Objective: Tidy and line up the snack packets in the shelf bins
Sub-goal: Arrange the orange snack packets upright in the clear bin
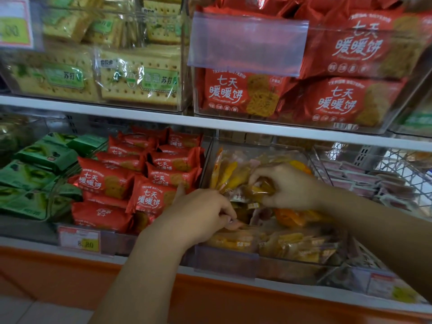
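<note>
Packets (292,244) lie jumbled in the bin (233,256); right hand (287,185) pinches one, left hand (198,213) curled, grip unclear; red packets (145,174) alongside look tidy.

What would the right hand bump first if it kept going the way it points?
Probably the upright yellow packets just left of it, in the same bin. The right hand points left, pinching a small packet. Depth is unclear, so it might pass above them and reach the bin's wall.

White shelf boards (140,116) above an orange base panel (58,277), pale floor (21,312)
</note>
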### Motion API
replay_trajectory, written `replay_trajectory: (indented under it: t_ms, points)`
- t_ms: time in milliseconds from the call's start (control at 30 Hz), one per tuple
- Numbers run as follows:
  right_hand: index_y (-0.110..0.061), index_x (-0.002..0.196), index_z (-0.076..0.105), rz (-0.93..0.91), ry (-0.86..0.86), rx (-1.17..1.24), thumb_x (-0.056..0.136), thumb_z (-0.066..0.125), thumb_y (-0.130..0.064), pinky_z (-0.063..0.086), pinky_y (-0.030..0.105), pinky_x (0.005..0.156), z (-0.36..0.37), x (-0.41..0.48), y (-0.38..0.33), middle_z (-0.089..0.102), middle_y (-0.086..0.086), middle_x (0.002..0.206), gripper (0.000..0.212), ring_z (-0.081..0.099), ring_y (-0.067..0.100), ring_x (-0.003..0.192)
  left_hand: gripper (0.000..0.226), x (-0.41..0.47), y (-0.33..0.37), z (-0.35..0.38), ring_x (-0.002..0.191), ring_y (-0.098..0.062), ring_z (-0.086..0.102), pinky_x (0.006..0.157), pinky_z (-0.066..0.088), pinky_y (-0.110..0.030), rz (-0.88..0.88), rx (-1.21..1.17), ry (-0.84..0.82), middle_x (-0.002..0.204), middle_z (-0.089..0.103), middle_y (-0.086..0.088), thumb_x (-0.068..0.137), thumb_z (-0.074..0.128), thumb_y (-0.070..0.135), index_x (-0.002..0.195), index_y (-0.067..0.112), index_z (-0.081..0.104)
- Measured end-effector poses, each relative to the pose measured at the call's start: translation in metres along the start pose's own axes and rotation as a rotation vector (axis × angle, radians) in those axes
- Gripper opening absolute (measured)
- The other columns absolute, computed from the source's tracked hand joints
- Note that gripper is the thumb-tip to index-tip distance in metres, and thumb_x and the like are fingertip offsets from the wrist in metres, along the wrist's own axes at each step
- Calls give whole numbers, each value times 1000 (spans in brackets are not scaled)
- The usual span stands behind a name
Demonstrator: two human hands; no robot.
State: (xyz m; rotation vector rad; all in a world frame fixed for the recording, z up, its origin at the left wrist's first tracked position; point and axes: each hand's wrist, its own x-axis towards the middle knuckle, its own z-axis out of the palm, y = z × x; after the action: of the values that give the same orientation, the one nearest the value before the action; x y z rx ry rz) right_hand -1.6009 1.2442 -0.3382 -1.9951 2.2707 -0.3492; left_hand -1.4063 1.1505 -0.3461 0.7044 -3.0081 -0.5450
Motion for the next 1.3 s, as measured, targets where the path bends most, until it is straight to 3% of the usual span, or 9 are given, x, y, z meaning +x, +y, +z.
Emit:
replay_trajectory:
  t_ms: [167, 300, 367, 500, 633, 767, 1000, 1167, 1300]
  points:
    - [-19, 104, 66, 37, 90, 115, 72, 69, -8, 38, 5, 65, -7, -12, -2, 54, -25, 85, 34, 55, -9, 77, 16, 3, -4, -1, 117, -8, 47, 115, 11, -55, -9, -113, 22, 106, 58, 18, 92, 57, 30, 99, 39, 68]
    - [-16, 107, 67, 63, 138, 168, 72, 68, -5, 39, 3, 76, -5, -12, 0, 61, -12, 98, 37, 57, 2, 90, 21, 18, -5, 2, 106, -7, 57, 111, 29, -49, -19, -256, 109, 106, 66, 16, 90, 59, 21, 104, 34, 68]
    - [-14, 107, 68, 78, 159, 194, 73, 68, -3, 33, -3, 73, -4, -13, 0, 61, -10, 99, 36, 54, -6, 87, 20, 28, 1, 5, 107, -10, 58, 114, 20, -53, -27, -206, 156, 106, 67, 14, 92, 58, 24, 107, 33, 67]
    - [-16, 104, 69, 99, 196, 235, 72, 69, -1, 31, -5, 68, 0, -13, 3, 59, -18, 91, 35, 48, -27, 77, 28, 46, 11, 9, 130, -23, 37, 112, -6, -62, -35, 152, 155, 130, 54, 6, 94, 54, 27, 117, 41, 62]
    - [-15, 101, 70, 88, 209, 254, 71, 70, -2, 34, -3, 77, 4, -8, 9, 64, -10, 99, 33, 53, -7, 100, 40, 55, 13, 8, 139, -34, 10, 107, -11, -68, -91, 320, 11, 147, 27, -5, 92, 58, 17, 119, 46, 59]
    - [-17, 102, 70, 96, 223, 265, 71, 71, -5, 41, 4, 76, 3, -6, 13, 67, -6, 100, 34, 60, 5, 93, 31, 63, 15, 9, 143, -39, -5, 109, -10, -67, -9, 506, 28, 152, 17, -7, 91, 58, 16, 118, 30, 63]
    - [-14, 102, 70, 90, 222, 259, 71, 70, -4, 44, 12, 82, 2, -8, 10, 65, -8, 97, 32, 59, 3, 92, 25, 74, 3, 1, 143, -35, 13, 112, -3, -63, 212, 729, 113, 157, 14, -13, 88, 59, 28, 112, 27, 65]
    - [-18, 103, 70, 88, 204, 228, 70, 70, -7, 45, 19, 84, 1, -8, 8, 64, -11, 96, 34, 60, 5, 93, 34, 82, 3, 2, 137, -33, 25, 113, -1, -60, 239, 772, 103, 142, 36, -14, 87, 58, 23, 119, 12, 60]
    - [-19, 106, 69, 93, 194, 220, 71, 70, -8, 45, 17, 87, 1, -8, 9, 64, -11, 100, 37, 59, 3, 96, 33, 82, -1, 1, 141, -30, 18, 115, -2, -55, 243, 684, 104, 145, 33, -12, 86, 57, 24, 116, 11, 61]
